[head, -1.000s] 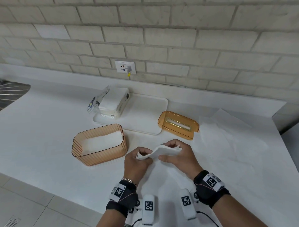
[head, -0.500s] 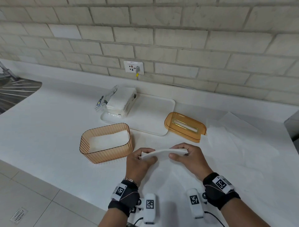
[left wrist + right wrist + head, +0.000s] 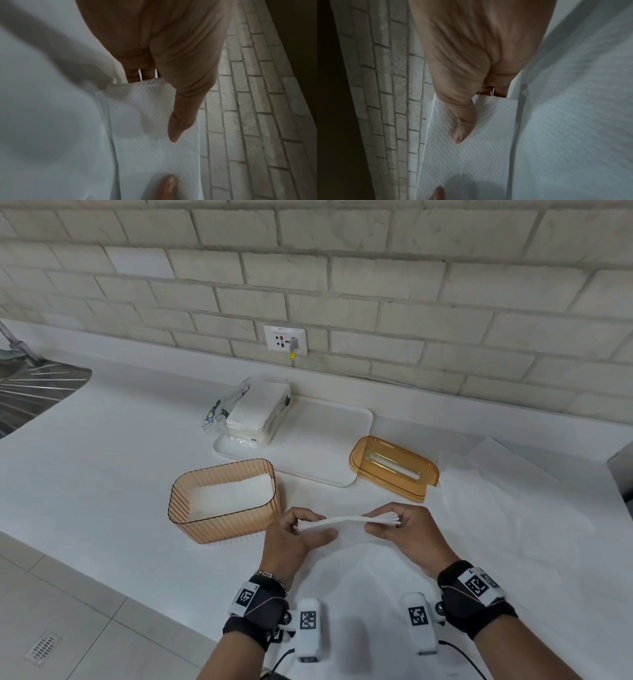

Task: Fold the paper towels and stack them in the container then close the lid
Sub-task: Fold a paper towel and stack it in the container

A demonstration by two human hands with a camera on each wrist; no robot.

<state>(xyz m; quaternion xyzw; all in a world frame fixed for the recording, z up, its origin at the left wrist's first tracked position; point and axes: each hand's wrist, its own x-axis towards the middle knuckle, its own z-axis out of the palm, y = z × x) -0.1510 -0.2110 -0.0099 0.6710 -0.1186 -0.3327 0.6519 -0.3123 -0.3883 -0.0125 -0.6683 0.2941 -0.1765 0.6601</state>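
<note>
A folded white paper towel is held flat above the counter between both hands. My left hand pinches its left end, thumb on top. My right hand pinches its right end, where the layered edges fan out; the thumb presses on the towel. The towel's embossed surface fills the wrist views. The ribbed amber container stands just left of my left hand, with folded towels lying inside. Its amber slotted lid lies upturned behind my right hand.
A white tray at the back carries an opened pack of paper towels. Unfolded white sheets spread across the counter to the right and under my hands. A sink drainer lies far left; the counter's front edge runs below my wrists.
The towel, curled and bent a second ago, is now pulled out flat and straight between my hands. The view has shifted slightly, bringing the container closer to my left hand.
</note>
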